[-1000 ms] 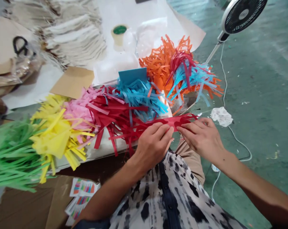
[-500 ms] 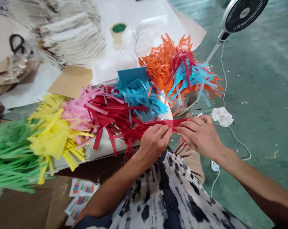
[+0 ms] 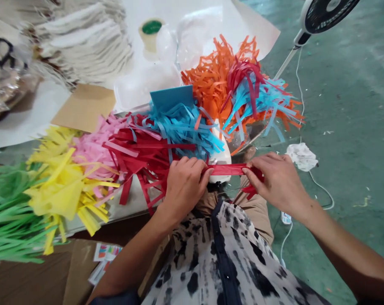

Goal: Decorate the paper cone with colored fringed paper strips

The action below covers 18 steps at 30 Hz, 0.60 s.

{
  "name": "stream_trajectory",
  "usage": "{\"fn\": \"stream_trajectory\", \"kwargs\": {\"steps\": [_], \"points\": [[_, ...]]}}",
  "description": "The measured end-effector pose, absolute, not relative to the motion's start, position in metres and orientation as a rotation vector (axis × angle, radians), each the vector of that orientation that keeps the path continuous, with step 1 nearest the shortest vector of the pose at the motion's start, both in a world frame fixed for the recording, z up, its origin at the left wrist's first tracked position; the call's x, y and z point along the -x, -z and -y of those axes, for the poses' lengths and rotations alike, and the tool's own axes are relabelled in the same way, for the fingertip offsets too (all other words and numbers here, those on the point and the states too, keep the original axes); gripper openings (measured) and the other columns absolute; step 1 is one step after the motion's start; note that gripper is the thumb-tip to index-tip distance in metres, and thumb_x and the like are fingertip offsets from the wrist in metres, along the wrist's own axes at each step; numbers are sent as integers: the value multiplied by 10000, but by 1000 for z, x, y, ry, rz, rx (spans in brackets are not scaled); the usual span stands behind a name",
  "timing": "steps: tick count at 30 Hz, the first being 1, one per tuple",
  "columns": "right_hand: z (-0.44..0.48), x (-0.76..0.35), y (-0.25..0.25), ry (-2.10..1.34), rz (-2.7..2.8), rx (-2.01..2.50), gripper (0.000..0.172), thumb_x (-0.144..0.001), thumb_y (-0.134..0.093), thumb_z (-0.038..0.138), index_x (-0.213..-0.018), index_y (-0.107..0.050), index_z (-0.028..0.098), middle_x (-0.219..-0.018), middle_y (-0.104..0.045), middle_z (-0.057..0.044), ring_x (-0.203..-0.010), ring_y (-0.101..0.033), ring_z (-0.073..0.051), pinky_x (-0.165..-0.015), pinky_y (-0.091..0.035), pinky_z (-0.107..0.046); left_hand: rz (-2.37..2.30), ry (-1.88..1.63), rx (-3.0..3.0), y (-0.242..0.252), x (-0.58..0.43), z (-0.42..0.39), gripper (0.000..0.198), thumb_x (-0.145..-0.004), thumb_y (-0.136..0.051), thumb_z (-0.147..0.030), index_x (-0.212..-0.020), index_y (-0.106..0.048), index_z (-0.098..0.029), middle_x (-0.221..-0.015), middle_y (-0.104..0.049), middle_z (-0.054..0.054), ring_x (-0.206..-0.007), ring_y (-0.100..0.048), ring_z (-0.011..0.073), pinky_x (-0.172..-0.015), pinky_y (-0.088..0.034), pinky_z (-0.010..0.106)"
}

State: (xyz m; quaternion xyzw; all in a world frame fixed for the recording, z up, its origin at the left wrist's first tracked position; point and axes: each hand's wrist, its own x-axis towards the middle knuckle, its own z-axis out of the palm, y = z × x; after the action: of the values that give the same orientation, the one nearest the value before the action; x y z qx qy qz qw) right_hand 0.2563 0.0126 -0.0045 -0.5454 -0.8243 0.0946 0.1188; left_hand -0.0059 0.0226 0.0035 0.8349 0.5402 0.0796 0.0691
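Note:
A red tissue paper tassel (image 3: 227, 170) is stretched flat between my two hands, its middle a smooth band. My left hand (image 3: 186, 180) pinches the band's left end, close to a pile of red tissue fringe (image 3: 141, 154). At the other end my right hand (image 3: 271, 176) grips the band, with red strips hanging below the fingers. Left of the red pile lie pink fringe (image 3: 95, 146), yellow fringe (image 3: 66, 182) and green fringe (image 3: 14, 216). Blue fringe (image 3: 185, 129) with a blue card (image 3: 173, 96) lies behind my left hand.
Orange fringe (image 3: 211, 80) with light blue strips (image 3: 258, 101) sits at the back right. Beyond are a tape roll (image 3: 151, 34), stacked off-white strands (image 3: 87, 42) and a brown card (image 3: 87, 108). A fan (image 3: 330, 15) stands on the green floor, where a white cord (image 3: 321, 186) runs.
My hands have moved apart, the left one leftward and the right one slightly right. More of the red band now shows between them. The view has shifted a little.

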Motion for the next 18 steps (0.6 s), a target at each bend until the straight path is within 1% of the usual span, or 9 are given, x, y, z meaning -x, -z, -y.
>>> {"fn": "stream_trajectory", "kwargs": {"steps": [6, 9, 11, 13, 14, 15, 17, 18], "points": [[-17, -250, 3, -226, 2454, 1630, 236, -1027, -536, 342, -829, -594, 226, -792, -702, -38, -875, -607, -268, -718, -263, -376, -1624, -281, -2610, 0, 1, -28, 260, -1021, -633, -343, -800, -615, -207, -832, -702, 60, -834, -596, 258, -727, -340, 412], [-18, -248, 2, -180, 2474, 1665, 228, -1012, -543, 351, -830, -605, 228, -782, -692, -49, -856, -592, -272, -713, -262, -384, -1633, -298, -2652, 1, 1, -28, 259, -1009, -648, -345, -793, -608, -208, -817, -694, 67, -821, -591, 263, -718, -339, 415], [-17, -249, 1, -100, 2467, 1706, 221, -1003, -567, 384, -866, -625, 220, -814, -704, -73, -880, -594, -292, -728, -278, -398, -1642, -295, -2669, 2, 0, -27, 254, -1001, -659, -347, -795, -609, -207, -817, -692, 70, -825, -592, 267, -720, -341, 420], [-11, -249, -1, 31, 2405, 1743, 199, -1008, -584, 380, -991, -668, 200, -948, -743, -110, -966, -616, -323, -786, -324, -435, -1647, -293, -2677, 2, -1, -27, 248, -996, -664, -348, -800, -613, -205, -820, -692, 70, -828, -596, 268, -724, -343, 423], [-7, -249, -1, 99, 2368, 1735, 197, -1014, -588, 348, -1093, -682, 194, -1058, -756, -124, -1033, -626, -338, -841, -351, -466, -1648, -293, -2680, 2, -1, -27, 245, -995, -665, -348, -803, -615, -203, -821, -691, 70, -829, -597, 268, -725, -343, 424], [-2, -247, 0, 147, 2348, 1689, 232, -1019, -586, 295, -1210, -677, 200, -1173, -754, -125, -1099, -631, -341, -912, -370, -500, -1649, -294, -2681, 2, -2, -27, 244, -995, -664, -347, -805, -617, -202, -821, -691, 70, -829, -598, 268, -726, -344, 424], [8, -243, 3, 146, 2395, 1515, 406, -1015, -567, 173, -1412, -609, 248, -1356, -716, -89, -1226, -627, -321, -1070, -360, -556, -1649, -296, -2685, 3, -3, -26, 244, -996, -660, -349, -808, -621, -199, -818, -689, 69, -828, -600, 267, -728, -346, 425], [13, -240, 6, 111, 2448, 1418, 478, -1010, -564, 137, -1471, -572, 262, -1409, -694, -72, -1275, -619, -308, -1128, -342, -567, -1649, -299, -2688, 4, -3, -26, 244, -998, -656, -350, -809, -622, -199, -817, -688, 68, -827, -601, 266, -730, -349, 426]]}}
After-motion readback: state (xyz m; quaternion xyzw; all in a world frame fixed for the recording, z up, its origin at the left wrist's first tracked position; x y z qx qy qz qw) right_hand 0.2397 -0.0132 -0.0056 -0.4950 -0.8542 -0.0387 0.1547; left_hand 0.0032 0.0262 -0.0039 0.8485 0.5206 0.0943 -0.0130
